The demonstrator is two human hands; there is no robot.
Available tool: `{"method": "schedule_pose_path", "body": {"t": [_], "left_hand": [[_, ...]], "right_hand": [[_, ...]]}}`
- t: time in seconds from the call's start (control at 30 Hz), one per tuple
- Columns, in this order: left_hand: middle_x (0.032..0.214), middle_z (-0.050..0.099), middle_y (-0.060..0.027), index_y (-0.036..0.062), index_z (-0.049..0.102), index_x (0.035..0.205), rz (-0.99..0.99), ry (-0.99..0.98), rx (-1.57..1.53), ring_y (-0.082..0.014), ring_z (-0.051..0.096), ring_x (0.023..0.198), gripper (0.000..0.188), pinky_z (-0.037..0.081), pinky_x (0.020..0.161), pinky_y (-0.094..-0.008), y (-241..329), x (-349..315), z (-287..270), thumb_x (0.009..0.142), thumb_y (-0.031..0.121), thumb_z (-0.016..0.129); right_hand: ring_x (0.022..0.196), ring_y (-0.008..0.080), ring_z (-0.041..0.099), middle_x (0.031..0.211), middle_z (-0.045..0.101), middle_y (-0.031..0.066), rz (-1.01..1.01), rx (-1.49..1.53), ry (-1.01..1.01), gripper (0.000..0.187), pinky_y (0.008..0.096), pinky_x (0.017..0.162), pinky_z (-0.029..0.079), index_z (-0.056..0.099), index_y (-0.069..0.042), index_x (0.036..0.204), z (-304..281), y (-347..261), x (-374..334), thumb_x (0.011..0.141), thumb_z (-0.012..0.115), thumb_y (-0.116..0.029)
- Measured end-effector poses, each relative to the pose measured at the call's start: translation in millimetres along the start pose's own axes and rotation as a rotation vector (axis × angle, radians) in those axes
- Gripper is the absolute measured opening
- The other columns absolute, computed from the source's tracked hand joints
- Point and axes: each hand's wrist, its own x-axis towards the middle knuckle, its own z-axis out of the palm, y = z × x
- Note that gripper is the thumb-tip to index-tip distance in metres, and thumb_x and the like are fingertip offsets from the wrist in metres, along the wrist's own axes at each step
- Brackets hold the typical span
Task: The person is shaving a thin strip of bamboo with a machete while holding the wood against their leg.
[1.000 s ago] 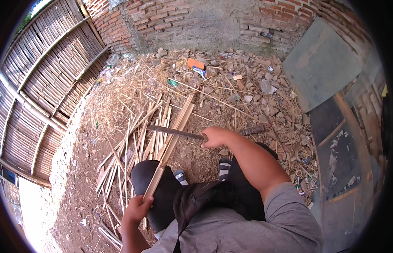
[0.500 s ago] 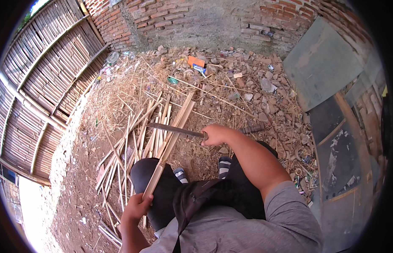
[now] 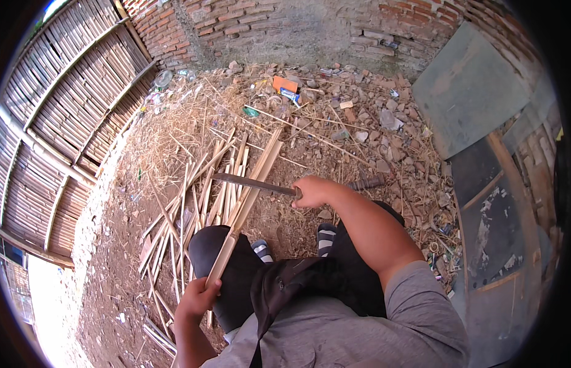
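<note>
My left hand (image 3: 199, 298) is closed round the near end of a split bamboo piece (image 3: 223, 254), which slants up and away across my left knee. Its pale hollow inside faces up. In my right hand (image 3: 312, 191) is the handle of a machete (image 3: 256, 183), its dark blade pointing left. The blade lies across the bamboo, near the middle of its length; whether it cuts into it I cannot tell. Beyond and left of my knee, many thin bamboo strips (image 3: 175, 227) lie in a loose heap on the ground.
A bamboo fence (image 3: 71, 92) stands at the left, a brick wall (image 3: 285, 37) at the back. Stone rubble and litter (image 3: 383, 132) cover the ground ahead and right. A grey-green panel (image 3: 469, 92) and a dark board (image 3: 488, 221) lean at the right. A dark ridged object (image 3: 366, 183) lies beyond my right forearm.
The machete and my right hand have shifted very slightly up and left. My left hand keeps its grip on the bamboo, which has barely moved.
</note>
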Motion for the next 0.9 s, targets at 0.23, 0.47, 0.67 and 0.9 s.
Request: {"method": "schedule_pose_path", "body": {"t": [0.23, 0.47, 0.67, 0.9], "left_hand": [[0.063, 0.057, -0.0016, 0.0027, 0.064, 0.081, -0.03, 0.012, 0.009, -0.0127, 0.054, 0.054, 0.038, 0.044, 0.05, -0.0302, 1.8, -0.9, 1.0, 0.097, 0.037, 0.065], [0.064, 0.058, -0.0019, 0.0029, 0.064, 0.081, -0.02, -0.002, 0.012, -0.0126, 0.054, 0.055, 0.038, 0.043, 0.051, -0.03, -2.8, 2.8, -0.4, 0.097, 0.038, 0.065], [0.064, 0.058, -0.0018, 0.0028, 0.064, 0.08, -0.01, 0.006, 0.017, -0.0123, 0.054, 0.055, 0.039, 0.043, 0.051, -0.0298, -3.2, -0.7, -2.1, 0.097, 0.038, 0.065], [0.063, 0.058, -0.0013, 0.0024, 0.064, 0.08, -0.006, 0.055, 0.025, -0.0111, 0.054, 0.054, 0.038, 0.042, 0.05, -0.0287, 1.9, -1.3, 6.4, 0.096, 0.037, 0.066]], "right_hand": [[0.09, 0.0342, 0.069, 0.092, 0.07, 0.018, -0.037, -0.002, 0.039, 0.049, 0.0445, 0.079, 0.052, 0.067, -0.007, 0.11, 5.1, 6.4, 2.4, 0.079, 0.079, -0.043], [0.106, 0.0374, 0.066, 0.11, 0.069, 0.0208, 0.001, -0.019, -0.016, 0.057, 0.0455, 0.09, 0.052, 0.066, -0.006, 0.121, -0.2, 0.6, 1.2, 0.079, 0.079, -0.041], [0.101, 0.036, 0.067, 0.107, 0.07, 0.0184, -0.033, -0.006, 0.009, 0.057, 0.0438, 0.087, 0.053, 0.066, -0.008, 0.123, -25.6, 5.0, -4.3, 0.077, 0.08, -0.038], [0.095, 0.0351, 0.068, 0.098, 0.071, 0.0179, 0.025, -0.022, 0.188, 0.046, 0.0446, 0.083, 0.053, 0.07, -0.007, 0.114, -28.0, 0.1, -18.6, 0.077, 0.078, -0.034]]}}
